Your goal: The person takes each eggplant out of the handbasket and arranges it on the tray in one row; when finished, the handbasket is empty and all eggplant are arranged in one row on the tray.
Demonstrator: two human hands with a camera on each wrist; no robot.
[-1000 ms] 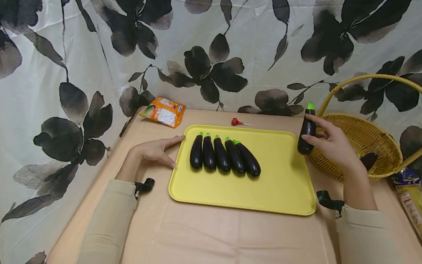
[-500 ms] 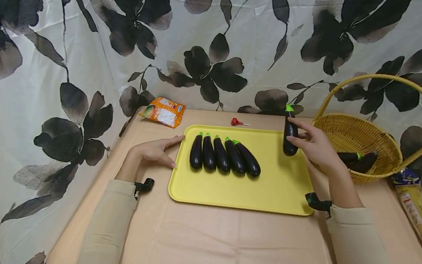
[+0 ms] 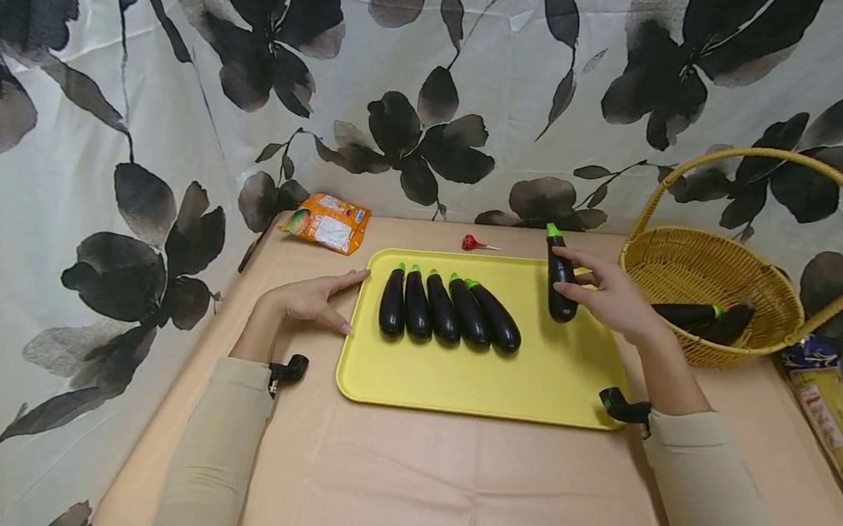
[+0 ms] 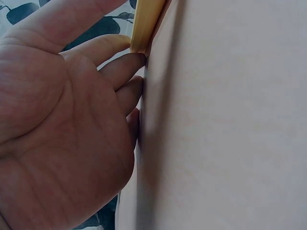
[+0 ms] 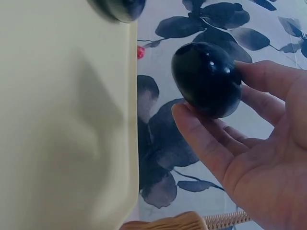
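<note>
Between the thumb and fingers of my right hand (image 3: 610, 296) is a dark eggplant (image 3: 561, 279) with a bright green stem, held above the right part of the yellow tray (image 3: 456, 383). In the right wrist view its rounded bottom end (image 5: 206, 79) faces the camera, clear of the tray surface. Several eggplants (image 3: 446, 311) lie side by side on the tray, left of its middle, stems away from me. At the tray's left edge my left hand (image 3: 305, 299) touches the rim with extended fingers; the left wrist view shows its open palm (image 4: 72, 129) by that rim.
A wicker basket (image 3: 663, 255) with a tall handle stands right of the tray, with dark eggplants (image 3: 725, 323) inside. Behind the tray lie an orange packet (image 3: 331, 222) and a small red-headed item (image 3: 474, 243). A yellow package (image 3: 840, 417) lies far right.
My right hand has carried the eggplant leftward from beside the basket to over the tray, and slightly lower. The left hand stays at the tray's edge.
</note>
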